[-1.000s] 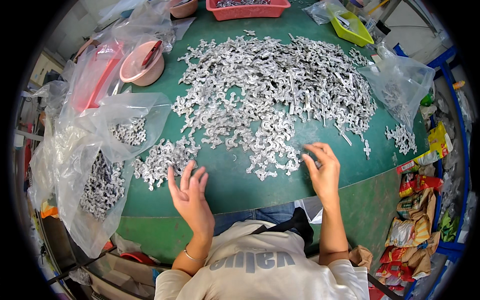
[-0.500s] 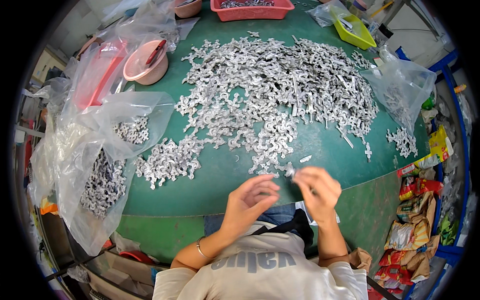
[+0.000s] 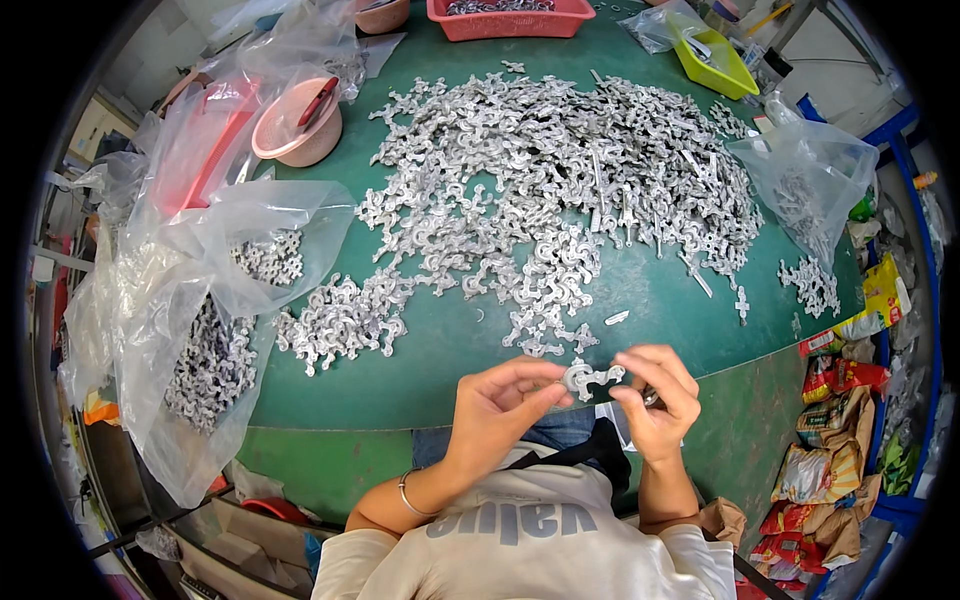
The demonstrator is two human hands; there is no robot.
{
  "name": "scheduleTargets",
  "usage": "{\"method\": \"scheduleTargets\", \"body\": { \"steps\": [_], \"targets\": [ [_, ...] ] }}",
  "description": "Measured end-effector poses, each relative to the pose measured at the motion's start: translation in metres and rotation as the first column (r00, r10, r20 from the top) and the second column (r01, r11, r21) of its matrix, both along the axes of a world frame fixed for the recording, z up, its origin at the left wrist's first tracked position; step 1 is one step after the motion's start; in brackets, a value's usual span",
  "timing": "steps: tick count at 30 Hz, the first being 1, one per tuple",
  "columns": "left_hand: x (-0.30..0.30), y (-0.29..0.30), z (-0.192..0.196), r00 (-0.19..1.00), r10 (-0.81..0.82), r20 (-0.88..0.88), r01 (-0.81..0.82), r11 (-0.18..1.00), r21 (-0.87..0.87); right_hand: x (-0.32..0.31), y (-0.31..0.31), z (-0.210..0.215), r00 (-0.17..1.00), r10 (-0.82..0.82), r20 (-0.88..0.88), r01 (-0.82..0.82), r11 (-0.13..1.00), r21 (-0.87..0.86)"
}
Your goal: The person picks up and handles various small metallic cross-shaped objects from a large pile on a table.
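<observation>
Both hands meet just off the near edge of the green table (image 3: pixel 440 350), gripping one small silver cast-metal piece (image 3: pixel 588 378) between them. My left hand (image 3: pixel 500 405) pinches its left end and my right hand (image 3: pixel 655 395) pinches its right end. Beyond the hands a big heap of the same silver pieces (image 3: pixel 560 190) spreads over the middle of the table. A smaller pile of these pieces (image 3: pixel 340 320) lies to the left, close to my left hand.
Clear plastic bags (image 3: pixel 190 300) holding more silver pieces hang at the left. A pink bowl (image 3: pixel 295 125) stands at the back left, a red tray (image 3: pixel 510 15) at the back, a yellow-green tray (image 3: pixel 715 60) back right. Another bag (image 3: pixel 805 190) lies right; snack packets (image 3: pixel 830 440) crowd the lower right.
My hands came off the table, where they lay apart and flat, and drew together near my body. They now hold one silver piece between them.
</observation>
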State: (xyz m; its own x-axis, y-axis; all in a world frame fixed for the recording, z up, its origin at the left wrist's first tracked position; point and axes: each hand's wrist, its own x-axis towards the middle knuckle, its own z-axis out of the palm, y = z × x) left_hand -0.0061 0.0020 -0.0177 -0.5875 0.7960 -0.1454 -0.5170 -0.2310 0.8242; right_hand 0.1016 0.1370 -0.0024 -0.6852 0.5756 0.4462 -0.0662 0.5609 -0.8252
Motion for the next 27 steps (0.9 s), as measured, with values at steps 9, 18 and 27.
{"method": "scheduleTargets", "body": {
  "steps": [9, 18, 27],
  "targets": [
    [0.001, 0.0, 0.007, 0.999, -0.022, -0.048, 0.023, 1.0, 0.017, 0.002, -0.002, 0.004, 1.0, 0.024, 0.011, -0.024, 1.0, -0.02],
    [0.003, 0.0, 0.008, 0.999, -0.023, -0.046, 0.025, 0.999, 0.041, 0.004, -0.003, 0.004, 0.999, 0.032, -0.011, -0.032, 0.999, -0.039],
    [-0.051, -0.045, -0.019, 0.788, 0.489, -0.374, -0.569, 0.811, -0.137, 0.004, 0.026, -0.016, 0.931, -0.089, 0.353, 0.146, 0.98, -0.137]
  ]
}}
